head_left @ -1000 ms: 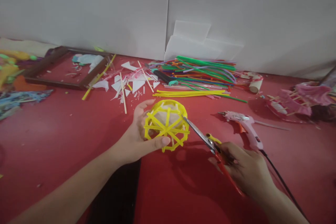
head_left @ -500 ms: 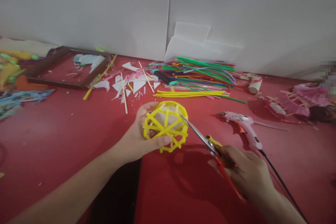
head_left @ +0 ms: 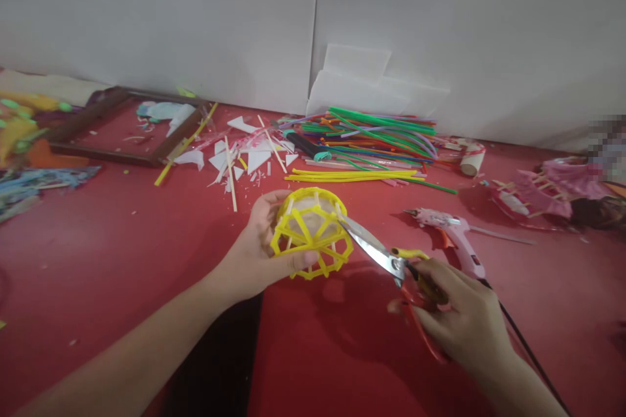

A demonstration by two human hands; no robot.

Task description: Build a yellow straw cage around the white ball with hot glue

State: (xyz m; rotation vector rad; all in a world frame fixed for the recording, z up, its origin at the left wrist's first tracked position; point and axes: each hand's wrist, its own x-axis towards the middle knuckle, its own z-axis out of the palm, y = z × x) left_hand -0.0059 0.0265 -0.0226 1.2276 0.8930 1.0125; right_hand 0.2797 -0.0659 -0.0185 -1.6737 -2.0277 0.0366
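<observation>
The left hand point(head_left: 261, 257) grips a round yellow frame point(head_left: 313, 242) with spokes and short pale posts, fingers behind it and thumb across its near side. The frame is held up above the middle of the red surface point(head_left: 313, 352). The right hand point(head_left: 460, 309) is closed around the red-handled scissors point(head_left: 374, 251), whose tips meet the frame's right side; whether they touch it is unclear. A bent yellow piece point(head_left: 411, 253) sticks out beside the right hand.

Toward the surface's back edge lie a heap of coloured stems point(head_left: 379, 133) and, in front of it, some yellow stems point(head_left: 347, 175). White scraps point(head_left: 257, 159) are scattered left of these, and a brown rectangular frame point(head_left: 105, 154) sits near the back left corner. A pink glue gun point(head_left: 452, 227) lies just beyond the right hand, toward the surface's right edge.
</observation>
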